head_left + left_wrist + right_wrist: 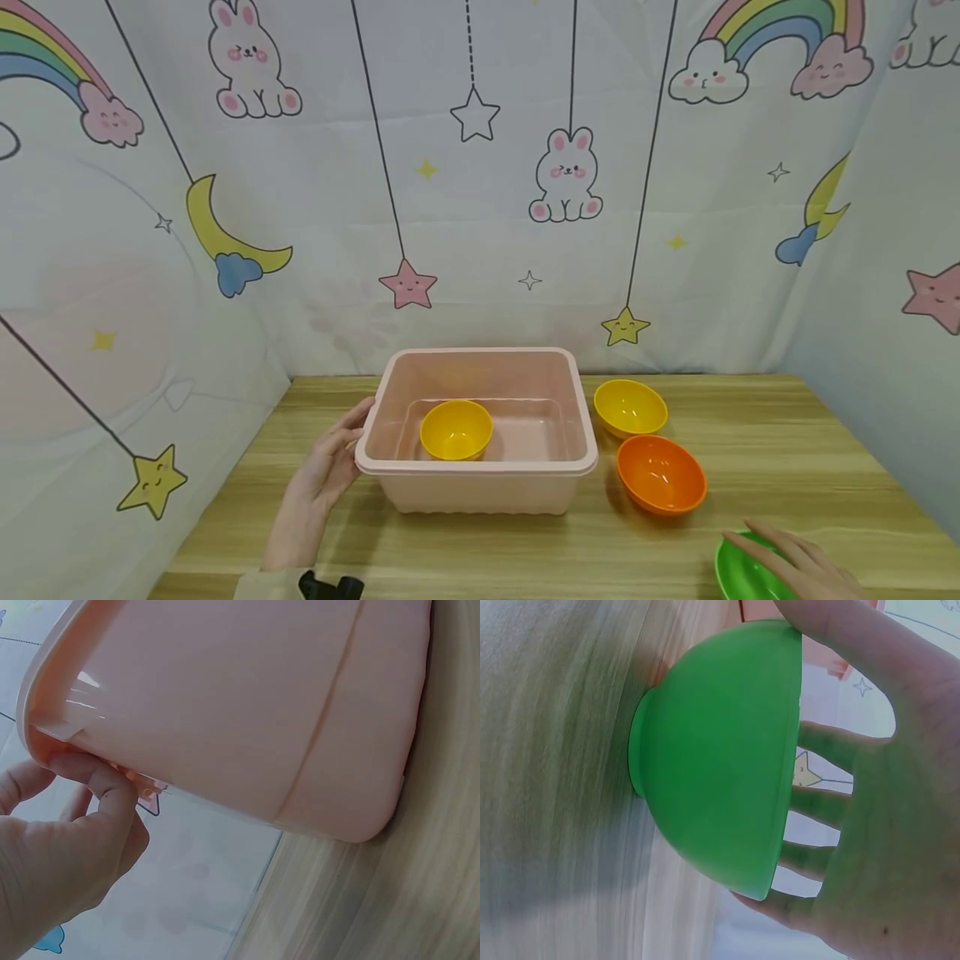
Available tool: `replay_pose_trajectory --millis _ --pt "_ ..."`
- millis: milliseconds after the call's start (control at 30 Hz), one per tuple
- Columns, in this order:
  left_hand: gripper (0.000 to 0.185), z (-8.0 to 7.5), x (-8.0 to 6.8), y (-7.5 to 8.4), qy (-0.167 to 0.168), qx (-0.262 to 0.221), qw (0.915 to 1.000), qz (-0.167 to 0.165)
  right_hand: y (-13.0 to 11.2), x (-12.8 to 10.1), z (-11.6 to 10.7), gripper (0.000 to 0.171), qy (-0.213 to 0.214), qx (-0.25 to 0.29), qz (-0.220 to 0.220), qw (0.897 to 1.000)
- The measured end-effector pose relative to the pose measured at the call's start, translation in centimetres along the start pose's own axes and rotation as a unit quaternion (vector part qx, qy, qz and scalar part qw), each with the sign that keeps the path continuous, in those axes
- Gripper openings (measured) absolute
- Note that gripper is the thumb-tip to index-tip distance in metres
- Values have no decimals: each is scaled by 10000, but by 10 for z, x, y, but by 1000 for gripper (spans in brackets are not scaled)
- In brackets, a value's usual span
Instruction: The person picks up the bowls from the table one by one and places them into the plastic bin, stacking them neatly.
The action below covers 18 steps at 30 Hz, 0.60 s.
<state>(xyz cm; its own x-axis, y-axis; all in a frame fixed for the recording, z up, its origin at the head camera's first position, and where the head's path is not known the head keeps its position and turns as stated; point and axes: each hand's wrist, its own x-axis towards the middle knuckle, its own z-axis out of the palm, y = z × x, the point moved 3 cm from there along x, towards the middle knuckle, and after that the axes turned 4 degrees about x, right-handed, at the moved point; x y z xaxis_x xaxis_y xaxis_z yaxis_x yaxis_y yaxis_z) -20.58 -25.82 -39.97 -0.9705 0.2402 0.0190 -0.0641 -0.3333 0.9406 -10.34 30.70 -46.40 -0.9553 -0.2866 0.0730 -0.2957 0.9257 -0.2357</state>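
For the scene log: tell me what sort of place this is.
Probably a staged tabletop booth with a child's-room look: a wooden table enclosed by cartoon backdrop sheets of rabbits, rainbows and stars, with a pink tub and bright plastic bowls, one of them orange.

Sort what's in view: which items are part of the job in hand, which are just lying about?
In hand:
- pink tub, left hand holds its rim
- green bowl, right hand spread over its mouth
- yellow bowl in the tub

Lying about:
- second yellow bowl and orange bowl, on the table beside the tub
- cartoon backdrop
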Motion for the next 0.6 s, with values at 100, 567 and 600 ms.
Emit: replay_pose_trajectory --millis 100,567,600 --pt "49 1 0 0 11 24 10000 11 2 -1 2 81 343 -29 -103 9994" --pt "49 0 0 0 -15 13 10000 15 6 -4 4 89 426 -209 -118 9988" --pt "49 0 0 0 -25 16 10000 12 5 -4 3 89 387 -218 -119 9989"
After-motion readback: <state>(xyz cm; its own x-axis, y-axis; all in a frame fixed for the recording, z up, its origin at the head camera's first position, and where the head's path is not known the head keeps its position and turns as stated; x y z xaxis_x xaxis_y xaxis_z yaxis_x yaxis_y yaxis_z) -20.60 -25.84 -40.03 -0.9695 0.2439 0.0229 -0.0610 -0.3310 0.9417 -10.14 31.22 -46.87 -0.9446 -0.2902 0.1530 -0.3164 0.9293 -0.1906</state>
